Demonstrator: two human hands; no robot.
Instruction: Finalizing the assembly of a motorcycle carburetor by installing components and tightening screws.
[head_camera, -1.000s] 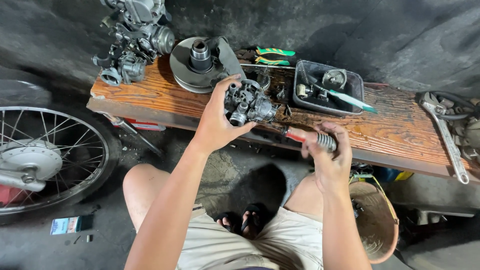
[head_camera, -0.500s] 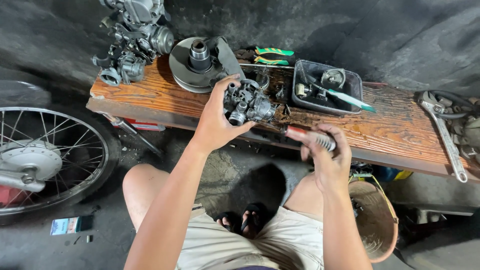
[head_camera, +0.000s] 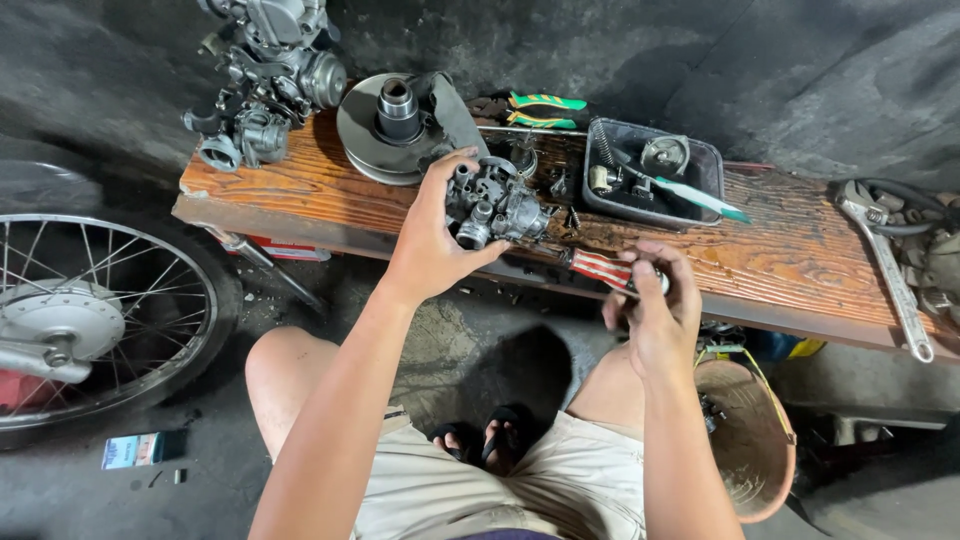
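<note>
My left hand (head_camera: 432, 238) grips a grey metal carburettor (head_camera: 492, 206) and holds it just above the front edge of a wooden bench (head_camera: 300, 185). My right hand (head_camera: 655, 305) is closed around a screwdriver (head_camera: 600, 268) with a red and white handle. Its shaft points left toward the carburettor, and the tip is hidden behind the part. Both hands are over my knees, in front of the bench.
On the bench stand a round metal clutch plate (head_camera: 390, 125), an engine part (head_camera: 265, 75) at the far left, green-handled pliers (head_camera: 545, 110), a dark tray (head_camera: 650, 170) of small parts and an adjustable wrench (head_camera: 890, 270). A spoked wheel (head_camera: 90, 320) is left, a basket (head_camera: 750, 440) right.
My left hand has turned the carburettor slightly and kept it at the bench edge. My right hand with the screwdriver has barely shifted.
</note>
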